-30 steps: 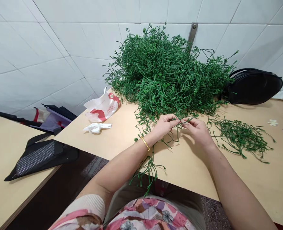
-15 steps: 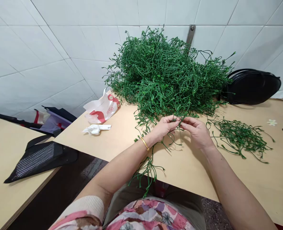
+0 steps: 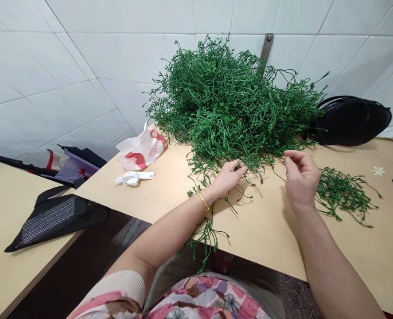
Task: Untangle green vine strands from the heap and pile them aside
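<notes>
A large tangled heap of green plastic plant stems [image 3: 229, 102] rises against the wall at the back of the table. At its front edge my left hand [image 3: 229, 176], with a gold bangle at the wrist, is closed in a pinch on green stems. Some stems hang down beneath that wrist and over the table's near edge. To the right my right hand [image 3: 301, 177] is closed, thumb against fingers, with a thin green stem at its fingertips. Just beyond it lies a smaller pile of green stems [image 3: 345, 192], partly hidden by the hand.
A black bag [image 3: 352, 119] stands at the right of the heap, with a small pale flower piece [image 3: 378, 170] nearby. On the left are a red-and-white wrapper [image 3: 143, 150] and a crumpled white tissue [image 3: 133, 178]. A black mesh pouch [image 3: 50, 221] rests on the neighbouring table.
My right hand has moved right, away from my left hand, with a thin stem at its fingertips. My left hand has stayed at the front of the heap.
</notes>
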`<state>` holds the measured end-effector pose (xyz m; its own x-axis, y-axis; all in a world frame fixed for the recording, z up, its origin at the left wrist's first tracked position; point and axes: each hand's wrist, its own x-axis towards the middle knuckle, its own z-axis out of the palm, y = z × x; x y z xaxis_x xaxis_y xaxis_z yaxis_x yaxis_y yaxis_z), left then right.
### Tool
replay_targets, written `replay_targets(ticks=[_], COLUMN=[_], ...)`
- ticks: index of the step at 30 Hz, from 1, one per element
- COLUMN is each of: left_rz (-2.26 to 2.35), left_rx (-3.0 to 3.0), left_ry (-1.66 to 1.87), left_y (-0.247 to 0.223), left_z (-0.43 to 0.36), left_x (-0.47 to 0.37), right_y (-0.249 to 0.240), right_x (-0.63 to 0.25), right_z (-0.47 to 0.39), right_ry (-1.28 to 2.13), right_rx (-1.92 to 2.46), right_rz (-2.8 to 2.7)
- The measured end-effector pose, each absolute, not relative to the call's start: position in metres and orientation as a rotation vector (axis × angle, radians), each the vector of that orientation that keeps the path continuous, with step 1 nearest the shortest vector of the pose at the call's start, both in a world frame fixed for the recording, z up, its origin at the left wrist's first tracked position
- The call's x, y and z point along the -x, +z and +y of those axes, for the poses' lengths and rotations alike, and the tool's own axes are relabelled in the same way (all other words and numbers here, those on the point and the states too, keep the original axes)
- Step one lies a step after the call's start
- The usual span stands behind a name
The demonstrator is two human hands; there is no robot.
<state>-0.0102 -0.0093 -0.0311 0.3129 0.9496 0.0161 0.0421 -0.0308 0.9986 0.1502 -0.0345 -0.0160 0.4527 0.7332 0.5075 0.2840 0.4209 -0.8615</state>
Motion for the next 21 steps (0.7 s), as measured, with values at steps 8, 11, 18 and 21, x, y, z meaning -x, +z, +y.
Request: replay_targets(ticks=[8,11,18,21], left_rz=[0.979,0.966,0.956,0.978], left_rx=[-1.772,-1.731,-1.687,-1.769], left_ry=[0.886,0.856,0.874,0.813], left_y=[-0.036,-0.037,-0.040,-0.039], left_z=[-0.005,-0.006,-0.007,-0.007], left_x=[0.016,0.016,0.015,0.015], right_y=[-0.018,-0.022,-0.019,-0.022], right_x=[-0.148,-0.147,-0.142,-0.143], right_z=[-0.035,-0.034,-0.037,-0.034], right_ry=[0.531,0.636,0.656,0.598], right_rx=[1.215,1.250,1.273,1.235], right_rz=[-1.782,-1.801,-1.868,-1.859])
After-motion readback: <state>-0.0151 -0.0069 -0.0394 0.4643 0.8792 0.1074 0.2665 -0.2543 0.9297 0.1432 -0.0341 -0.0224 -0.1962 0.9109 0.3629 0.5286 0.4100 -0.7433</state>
